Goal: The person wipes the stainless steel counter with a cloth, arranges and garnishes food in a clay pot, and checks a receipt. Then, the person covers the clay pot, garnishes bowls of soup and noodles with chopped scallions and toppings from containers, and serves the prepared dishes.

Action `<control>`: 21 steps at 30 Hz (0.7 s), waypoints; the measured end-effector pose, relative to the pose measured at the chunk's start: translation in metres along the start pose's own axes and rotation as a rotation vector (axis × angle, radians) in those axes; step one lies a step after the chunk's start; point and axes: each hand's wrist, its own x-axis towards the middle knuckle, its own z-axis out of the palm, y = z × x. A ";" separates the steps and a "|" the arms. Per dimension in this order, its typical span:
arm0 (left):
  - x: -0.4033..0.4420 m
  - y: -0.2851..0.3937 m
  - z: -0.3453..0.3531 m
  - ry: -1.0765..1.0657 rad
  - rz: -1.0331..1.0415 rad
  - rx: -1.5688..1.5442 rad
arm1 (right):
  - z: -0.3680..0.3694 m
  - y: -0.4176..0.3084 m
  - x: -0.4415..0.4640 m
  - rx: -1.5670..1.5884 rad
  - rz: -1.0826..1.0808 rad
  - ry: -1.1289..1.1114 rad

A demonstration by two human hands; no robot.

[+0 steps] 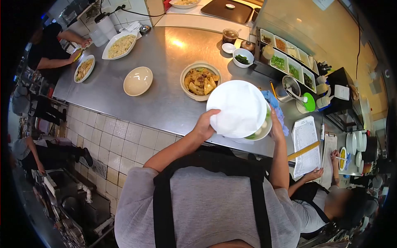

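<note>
My left hand grips the left edge of a round white plate, thumb on top and fingers hidden below. The plate sits tilted over a bowl and covers most of it. Green and white food shows in the part left uncovered. Against the bowl's right side, my right hand is wrapped round the rim; its fingers are partly hidden. Just beyond the plate stands a clay-coloured bowl of browned chunks in sauce. A crumpled blue cloth lies by my right hand.
On the steel counter are a beige dish, fried rice, a plate of food and a bowl of greens. Garnish trays stand right. One co-worker writes near order sheets; another works far left.
</note>
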 end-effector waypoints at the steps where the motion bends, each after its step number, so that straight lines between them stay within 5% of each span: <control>1: 0.001 0.004 0.001 0.011 -0.022 0.014 | 0.003 -0.006 0.000 0.019 0.001 -0.010; 3: -0.005 0.014 0.003 0.032 -0.077 0.046 | 0.000 -0.009 0.005 0.008 0.018 0.005; 10: -0.077 0.083 -0.026 0.187 -0.035 0.147 | 0.039 -0.097 0.029 -1.096 -0.147 0.190; 12: -0.092 0.105 -0.043 0.279 0.063 0.188 | 0.073 -0.111 0.056 -1.080 -0.406 0.113; 16: -0.117 0.144 -0.078 0.495 0.219 0.326 | 0.137 -0.094 0.141 -1.201 -0.471 -0.225; 21: -0.122 0.159 -0.125 0.575 0.223 0.514 | 0.200 -0.078 0.199 -1.028 0.299 -0.455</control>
